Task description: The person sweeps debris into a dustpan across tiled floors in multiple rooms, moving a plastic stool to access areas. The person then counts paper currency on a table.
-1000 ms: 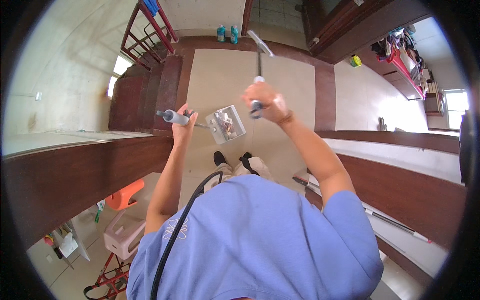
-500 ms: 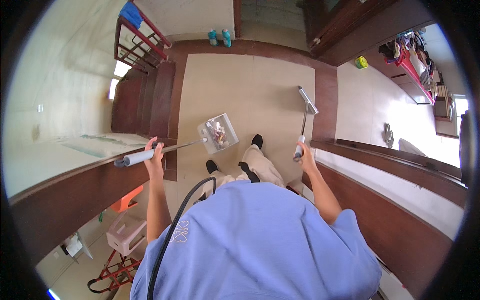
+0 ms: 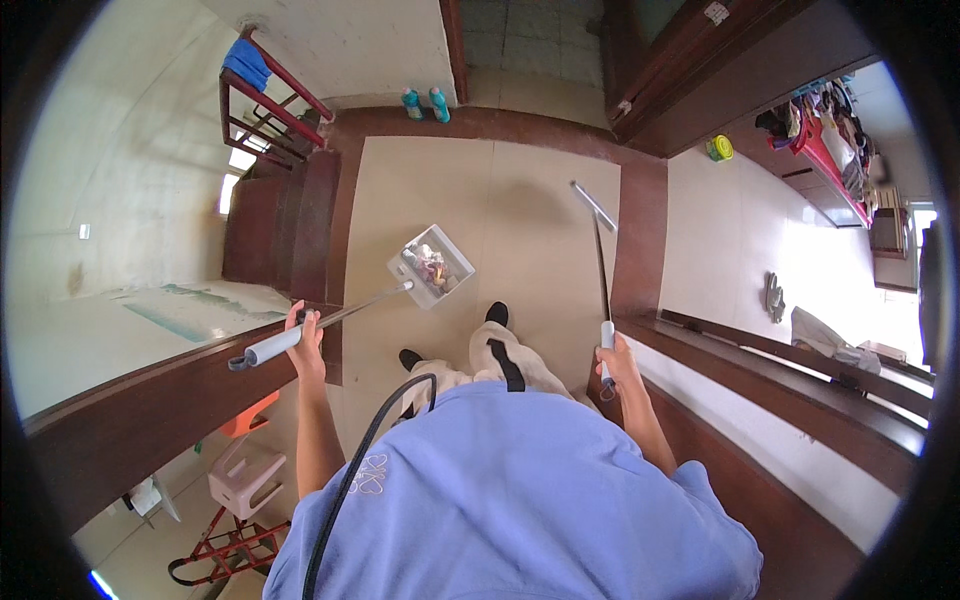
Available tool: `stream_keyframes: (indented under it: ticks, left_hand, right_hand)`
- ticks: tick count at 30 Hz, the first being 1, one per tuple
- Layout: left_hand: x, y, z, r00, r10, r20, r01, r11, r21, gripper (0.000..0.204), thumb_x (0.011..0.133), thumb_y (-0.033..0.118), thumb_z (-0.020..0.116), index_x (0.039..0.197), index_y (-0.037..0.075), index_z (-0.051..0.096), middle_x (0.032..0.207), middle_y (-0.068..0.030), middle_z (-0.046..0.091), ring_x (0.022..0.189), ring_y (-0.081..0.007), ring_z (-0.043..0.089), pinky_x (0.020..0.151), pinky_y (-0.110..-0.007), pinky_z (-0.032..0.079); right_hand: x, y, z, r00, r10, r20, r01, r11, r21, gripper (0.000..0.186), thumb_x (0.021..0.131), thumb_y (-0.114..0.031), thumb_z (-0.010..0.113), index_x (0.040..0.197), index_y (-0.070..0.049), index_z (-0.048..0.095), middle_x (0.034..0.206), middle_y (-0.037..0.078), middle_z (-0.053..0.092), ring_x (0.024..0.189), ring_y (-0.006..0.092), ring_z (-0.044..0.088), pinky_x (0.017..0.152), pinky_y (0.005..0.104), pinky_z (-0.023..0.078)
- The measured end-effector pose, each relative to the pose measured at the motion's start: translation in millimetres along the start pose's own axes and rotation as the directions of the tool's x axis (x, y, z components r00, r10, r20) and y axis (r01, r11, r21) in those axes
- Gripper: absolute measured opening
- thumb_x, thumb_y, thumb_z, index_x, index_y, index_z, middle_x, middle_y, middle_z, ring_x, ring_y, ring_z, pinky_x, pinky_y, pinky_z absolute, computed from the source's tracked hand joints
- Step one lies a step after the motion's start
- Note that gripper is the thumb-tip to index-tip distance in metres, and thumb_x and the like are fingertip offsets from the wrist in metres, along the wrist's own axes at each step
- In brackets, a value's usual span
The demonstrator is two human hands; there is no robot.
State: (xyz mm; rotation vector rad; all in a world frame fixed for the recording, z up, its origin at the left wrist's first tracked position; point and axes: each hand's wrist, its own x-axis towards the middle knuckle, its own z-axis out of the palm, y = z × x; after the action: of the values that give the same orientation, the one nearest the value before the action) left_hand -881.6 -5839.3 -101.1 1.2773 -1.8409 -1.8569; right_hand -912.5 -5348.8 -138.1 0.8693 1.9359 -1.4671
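Dustpan and broom, one in each hand.
Left hand (image 3: 306,340) gripping dustpan (image 3: 431,266) handle, pan holding debris; right hand (image 3: 615,362) wrapped around broom (image 3: 598,250) handle, head on floor (image 3: 520,210).

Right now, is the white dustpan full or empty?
Not empty: the white long-handled dustpan, held by the left hand, has small scraps of rubbish in it.

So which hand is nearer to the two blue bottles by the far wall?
Left. The left hand on the dustpan handle is below-left of the bottles; the right hand on the broom is farther, below-right.
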Motion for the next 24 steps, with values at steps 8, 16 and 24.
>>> stream_keyframes:
  ticks: [8, 16, 24]
  left_hand:
    - [5, 0, 19, 0.999, 0.029, -0.044, -0.028, 0.999, 0.034, 0.031, 0.08, 0.021, 0.051, 0.109, 0.015, 0.045, 0.101, -0.0014, 0.05, 0.094, -0.0141, 0.049, 0.08, -0.037, 0.033]
    - [7, 13, 39, 0.996, 0.019, -0.082, -0.01, 0.994, 0.109, 0.034, 0.076, 0.021, 0.053, 0.109, 0.015, 0.046, 0.099, -0.0026, 0.049, 0.093, -0.0135, 0.05, 0.077, -0.033, 0.036]
    - [9, 19, 55, 0.994, 0.005, -0.108, 0.007, 0.994, 0.11, 0.031, 0.077, 0.018, 0.05, 0.108, 0.014, 0.046, 0.098, -0.0021, 0.049, 0.092, -0.0129, 0.05, 0.077, -0.032, 0.036]
  right_hand:
    - [204, -103, 41, 0.951, -0.24, 0.197, 0.278, 0.941, -0.195, 0.038, 0.072, -0.008, 0.046, 0.109, -0.005, 0.042, 0.059, 0.002, 0.048, 0.042, 0.0109, 0.044, 0.039, 0.026, 0.037]
    - [334, -257, 117, 0.961, -0.215, 0.176, 0.274, 0.622, -0.733, 0.03, 0.069, -0.008, 0.041, 0.097, -0.003, 0.048, 0.065, 0.011, 0.056, 0.053, 0.0201, 0.055, 0.047, 0.0338, 0.042]
    - [300, -220, 44, 0.964, -0.084, 0.251, 0.261, 0.458, -0.85, 0.044, 0.069, -0.006, 0.039, 0.113, -0.006, 0.04, 0.074, 0.016, 0.057, 0.053, 0.0218, 0.056, 0.047, 0.0352, 0.044]
